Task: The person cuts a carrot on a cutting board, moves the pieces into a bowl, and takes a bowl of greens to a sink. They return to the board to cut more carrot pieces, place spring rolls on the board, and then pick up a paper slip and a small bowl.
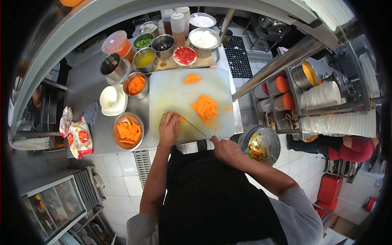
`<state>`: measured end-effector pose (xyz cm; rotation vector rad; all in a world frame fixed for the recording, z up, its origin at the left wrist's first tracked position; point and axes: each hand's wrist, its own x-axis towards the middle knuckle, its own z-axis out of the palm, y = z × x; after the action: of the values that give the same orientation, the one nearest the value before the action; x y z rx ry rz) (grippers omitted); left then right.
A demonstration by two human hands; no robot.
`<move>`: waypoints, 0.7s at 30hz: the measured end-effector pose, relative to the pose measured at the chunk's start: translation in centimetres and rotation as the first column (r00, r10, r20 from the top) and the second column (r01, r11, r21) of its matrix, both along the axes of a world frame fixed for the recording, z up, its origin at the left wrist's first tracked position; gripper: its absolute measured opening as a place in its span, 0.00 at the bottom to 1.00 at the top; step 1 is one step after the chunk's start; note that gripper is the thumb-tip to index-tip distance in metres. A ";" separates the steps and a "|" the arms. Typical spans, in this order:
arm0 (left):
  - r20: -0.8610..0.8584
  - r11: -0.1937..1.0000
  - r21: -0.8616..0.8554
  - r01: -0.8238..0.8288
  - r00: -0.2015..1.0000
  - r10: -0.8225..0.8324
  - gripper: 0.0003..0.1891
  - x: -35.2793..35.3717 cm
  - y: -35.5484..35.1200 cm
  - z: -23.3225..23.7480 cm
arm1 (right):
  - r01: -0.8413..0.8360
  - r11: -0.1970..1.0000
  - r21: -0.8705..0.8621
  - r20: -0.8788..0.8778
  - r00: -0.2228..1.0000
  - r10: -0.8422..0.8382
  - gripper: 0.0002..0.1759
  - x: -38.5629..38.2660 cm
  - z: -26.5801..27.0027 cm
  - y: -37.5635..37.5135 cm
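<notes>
On the white cutting board [163, 87], my left hand [168, 127] is closed over a piece of carrot [180, 117] at the board's lower left. My right hand [227, 151] grips the handle of a knife [195, 128] at the board's front edge. The blade slants up and left, its tip beside the carrot piece under my left fingers. A pile of sliced carrot [205, 108] lies right of the blade, with a smaller group of slices [192, 78] near the board's top. To the left of the board, a metal bowl [141, 143] holds larger carrot pieces [129, 131].
A bin with vegetable scraps [259, 148] stands right of the board. Behind the board, a tray [210, 62] carries bowls and bottles. White bowls [109, 98] and a red-white bag [79, 136] are at left. Another person [354, 149] is at far right.
</notes>
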<state>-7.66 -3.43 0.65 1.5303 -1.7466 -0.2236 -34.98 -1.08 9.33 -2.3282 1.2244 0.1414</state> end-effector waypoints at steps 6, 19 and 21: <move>-0.011 0.999 0.051 -0.006 1.000 0.007 0.06 0.2 0.2 -0.2 | 0.016 0.999 0.044 -0.018 1.000 -0.015 0.13 0.4 0.4 0.1; 0.010 0.995 0.040 0.089 0.996 -0.089 0.09 0.9 -0.1 0.6 | 0.149 0.970 0.192 0.014 0.988 -0.155 0.11 -1.0 2.2 -1.0; 0.021 0.991 0.078 0.106 0.994 -0.108 0.10 1.1 -0.2 0.7 | 0.204 0.960 0.191 0.011 0.978 -0.210 0.17 -2.2 1.5 -0.9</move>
<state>-6.56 -3.59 1.39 1.5008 -1.8611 -0.3309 -37.19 -2.02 10.81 -2.0198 1.3681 0.1420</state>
